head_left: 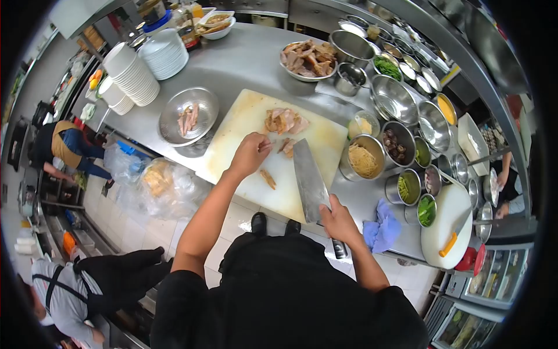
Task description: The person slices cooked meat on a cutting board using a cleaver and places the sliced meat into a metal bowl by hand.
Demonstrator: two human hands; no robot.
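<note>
A white cutting board (232,145) lies on the steel counter. Near its middle is a pile of cooked meat (285,121), with smaller meat pieces (286,147) just below and a long scrap (268,179) nearer me. My right hand (337,219) grips a wide cleaver (310,177) by the handle, its blade over the board beside the small pieces. Above the board's left part is my left hand (253,152), fingers curled together; whatever they may hold is too small to make out. Left of the board, a steel bowl (168,116) contains a few meat strips (188,118).
A bowl of meat chunks (308,58) stands beyond the board. Ingredient pots (363,157) crowd the right, near a blue cloth (382,225) and a round board with a knife (447,244). Stacked plates (164,53) stand left. Other people (70,285) are at the left and right edges.
</note>
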